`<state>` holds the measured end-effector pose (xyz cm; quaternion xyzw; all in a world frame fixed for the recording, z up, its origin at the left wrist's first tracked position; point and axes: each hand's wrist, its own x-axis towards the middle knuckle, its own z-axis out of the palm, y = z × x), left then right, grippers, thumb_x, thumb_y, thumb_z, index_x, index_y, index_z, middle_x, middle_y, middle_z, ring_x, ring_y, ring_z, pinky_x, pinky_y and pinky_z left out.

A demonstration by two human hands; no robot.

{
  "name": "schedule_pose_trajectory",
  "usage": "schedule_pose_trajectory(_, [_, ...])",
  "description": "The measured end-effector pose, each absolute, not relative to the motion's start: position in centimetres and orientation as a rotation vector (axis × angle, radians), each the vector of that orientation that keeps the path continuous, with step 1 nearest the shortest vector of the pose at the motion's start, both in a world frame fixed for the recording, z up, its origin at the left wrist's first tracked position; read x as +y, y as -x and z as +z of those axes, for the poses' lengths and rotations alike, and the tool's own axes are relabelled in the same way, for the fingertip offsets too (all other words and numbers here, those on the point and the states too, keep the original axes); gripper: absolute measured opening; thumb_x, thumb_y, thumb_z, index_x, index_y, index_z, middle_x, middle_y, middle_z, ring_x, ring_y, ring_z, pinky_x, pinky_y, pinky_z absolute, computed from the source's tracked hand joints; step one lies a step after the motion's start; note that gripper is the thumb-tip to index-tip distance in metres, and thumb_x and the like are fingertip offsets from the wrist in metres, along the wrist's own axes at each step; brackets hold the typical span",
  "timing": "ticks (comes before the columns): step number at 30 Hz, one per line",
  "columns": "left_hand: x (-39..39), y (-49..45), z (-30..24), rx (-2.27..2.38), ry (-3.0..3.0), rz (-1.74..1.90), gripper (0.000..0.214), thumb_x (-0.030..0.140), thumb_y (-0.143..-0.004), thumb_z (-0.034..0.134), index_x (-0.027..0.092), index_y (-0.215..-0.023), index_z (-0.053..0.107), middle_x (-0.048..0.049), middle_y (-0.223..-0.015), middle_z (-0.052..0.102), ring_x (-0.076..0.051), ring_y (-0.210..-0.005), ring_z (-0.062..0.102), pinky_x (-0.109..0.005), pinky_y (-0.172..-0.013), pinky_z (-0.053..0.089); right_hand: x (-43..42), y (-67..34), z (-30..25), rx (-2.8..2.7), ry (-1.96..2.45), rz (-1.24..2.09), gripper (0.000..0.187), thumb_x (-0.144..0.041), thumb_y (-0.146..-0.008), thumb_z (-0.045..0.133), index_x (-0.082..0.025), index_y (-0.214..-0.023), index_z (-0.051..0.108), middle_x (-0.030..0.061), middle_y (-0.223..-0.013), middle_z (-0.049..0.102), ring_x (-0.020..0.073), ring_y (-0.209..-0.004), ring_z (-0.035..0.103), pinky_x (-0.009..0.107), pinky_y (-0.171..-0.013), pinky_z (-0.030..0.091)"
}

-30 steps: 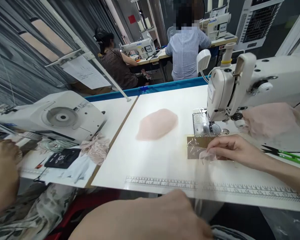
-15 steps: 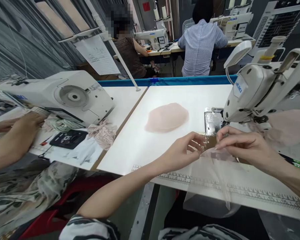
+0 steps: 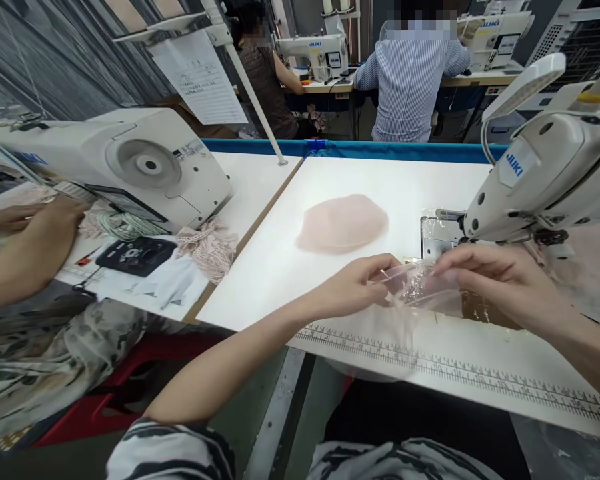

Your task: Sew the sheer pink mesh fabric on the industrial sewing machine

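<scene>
A sheer pale pink piece of fabric (image 3: 423, 293) stretches between my two hands, its lower part hanging thin over the table's front edge. My left hand (image 3: 353, 285) pinches its left end between thumb and fingers. On the other end, the thumb and fingers of my right hand (image 3: 505, 277) are closed, just in front of the needle area of the white sewing machine (image 3: 530, 173). The metal needle plate (image 3: 437, 235) shows behind the fabric. Another pale pink fabric piece (image 3: 344, 224) lies flat on the white table, beyond my left hand.
A printed ruler strip (image 3: 380, 348) runs along the table's front. More pink fabric (image 3: 593, 257) lies right of the machine. At left, a co-worker's arm (image 3: 35, 247) reaches under a second sewing machine (image 3: 145, 167), near a black device (image 3: 136, 256). Two people sit at machines behind.
My left hand has shifted slightly left and both hands have spread apart, drawing the fabric out sideways between them. The camera view has tilted down and turned left a little.
</scene>
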<state>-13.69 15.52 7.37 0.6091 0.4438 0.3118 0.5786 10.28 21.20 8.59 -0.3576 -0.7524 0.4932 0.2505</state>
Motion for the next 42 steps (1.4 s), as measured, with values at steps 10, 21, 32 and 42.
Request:
schedule_pose_trajectory(10, [15.0,16.9,7.1,1.147,-1.187,0.967,0.028,0.037,-0.101,0.048,0.014,-0.101,0.065,0.0003,-0.068,0.063,-0.011,-0.061,0.065,-0.024,-0.058,0.060,21.0,-7.0,6.0,-1.857,1.000,1.767,0.047,-0.054,-0.078,0.076,-0.031,-0.119,0.068,0.0064,-0.115,0.069,0.0213,-0.091,0.068,0.036,-0.081,0.058])
schedule_pose_trajectory(21, [21.2,24.2,10.2,1.506,-1.286,1.189,0.025,0.037,-0.096,0.061,0.015,-0.088,0.068,0.0000,-0.069,0.062,-0.006,-0.043,0.056,-0.018,-0.040,0.044,25.0,-0.8,8.2,-1.786,0.903,1.301,0.038,-0.041,-0.081,0.072,-0.030,-0.117,0.073,0.0056,-0.120,0.071,0.0198,-0.079,0.070,0.043,-0.088,0.058])
schedule_pose_trajectory(32, [31.8,25.6,6.0,1.848,-1.536,0.849,0.026,0.031,-0.097,0.053,0.013,-0.094,0.071,-0.0001,-0.059,0.060,-0.007,-0.042,0.049,-0.020,-0.048,0.039,31.9,2.5,4.1,-1.813,1.125,1.401,0.074,-0.016,-0.065,0.060,-0.020,-0.139,0.058,0.0111,-0.133,0.064,0.0187,-0.065,0.066,0.042,-0.071,0.061])
schedule_pose_trajectory(42, [28.7,24.3,4.5,2.085,-1.875,0.972,0.030,0.019,-0.090,0.058,0.021,-0.120,0.065,-0.0069,-0.114,0.067,-0.021,-0.107,0.062,-0.033,-0.094,0.046,31.0,1.7,3.9,-2.006,1.176,1.424,0.089,-0.022,-0.070,0.063,-0.010,-0.155,0.035,0.0021,-0.064,0.067,0.0236,-0.062,0.064,0.041,-0.063,0.057])
